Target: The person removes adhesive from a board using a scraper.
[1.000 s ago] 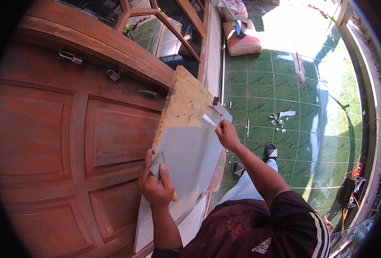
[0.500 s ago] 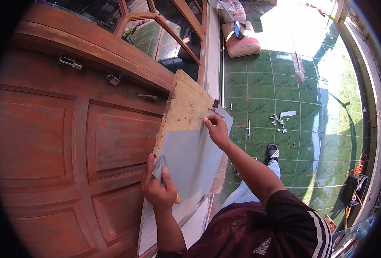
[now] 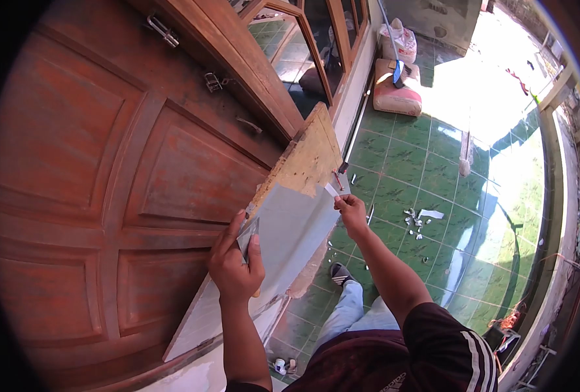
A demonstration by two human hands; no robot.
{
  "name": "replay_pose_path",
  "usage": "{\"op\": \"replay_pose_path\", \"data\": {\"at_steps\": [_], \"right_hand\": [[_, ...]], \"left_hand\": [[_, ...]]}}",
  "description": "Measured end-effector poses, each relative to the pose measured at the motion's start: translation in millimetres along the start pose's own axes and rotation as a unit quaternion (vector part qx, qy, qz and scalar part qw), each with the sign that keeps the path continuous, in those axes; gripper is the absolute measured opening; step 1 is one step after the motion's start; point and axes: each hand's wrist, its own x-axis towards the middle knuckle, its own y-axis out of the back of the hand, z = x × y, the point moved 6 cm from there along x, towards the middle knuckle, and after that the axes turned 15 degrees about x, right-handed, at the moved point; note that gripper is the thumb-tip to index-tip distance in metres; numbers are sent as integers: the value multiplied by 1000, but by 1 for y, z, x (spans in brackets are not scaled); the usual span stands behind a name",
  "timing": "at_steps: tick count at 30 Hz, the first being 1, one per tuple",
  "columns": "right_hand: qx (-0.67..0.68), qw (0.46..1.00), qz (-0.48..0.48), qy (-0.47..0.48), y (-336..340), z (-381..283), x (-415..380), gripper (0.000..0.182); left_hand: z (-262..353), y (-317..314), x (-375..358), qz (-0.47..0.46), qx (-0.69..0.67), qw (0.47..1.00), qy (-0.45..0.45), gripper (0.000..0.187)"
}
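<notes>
A panel with bare wood (image 3: 311, 147) at its top end and a smooth grey sheet (image 3: 289, 215) below stands slanted beside the door. My left hand (image 3: 234, 264) grips a scraper (image 3: 249, 236) with a flat metal blade, which rests at the panel's left edge; a bit of yellow handle shows under the palm. Between thumb and fingers, my right hand (image 3: 352, 214) pinches a small white strip (image 3: 331, 189) near the right edge of the grey sheet. Beside it, on the panel's edge, are a small black piece (image 3: 343, 168) and a thin reddish wire (image 3: 338, 180).
To the left is a red-brown wooden door (image 3: 87, 144) with a latch (image 3: 162, 31) and padlock (image 3: 213, 81). White scraps (image 3: 430, 214) lie on the green tiled floor (image 3: 394, 176). Filled sacks (image 3: 394, 95) and a blue broom (image 3: 398, 70) stand at the back.
My right hand has come off the panel's face to its right edge, and a white strip now shows in its fingers. The view has turned; my left hand still holds the scraper.
</notes>
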Motion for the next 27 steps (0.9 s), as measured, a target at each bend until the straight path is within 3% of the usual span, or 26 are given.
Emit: {"op": "replay_pose_path", "data": {"at_steps": [10,18,27], "right_hand": [[-16,998,-38,-48,54,28,17,24],[-57,995,-76,-8,70,9,14,23],[-55,996,-63,-27,104,30,13,22]], "left_hand": [[0,-1,-1,2,-30,998,57,20],[-1,-2,-3,-5,-44,994,99,22],[2,-1,0,0,-29,996,86,25]]}}
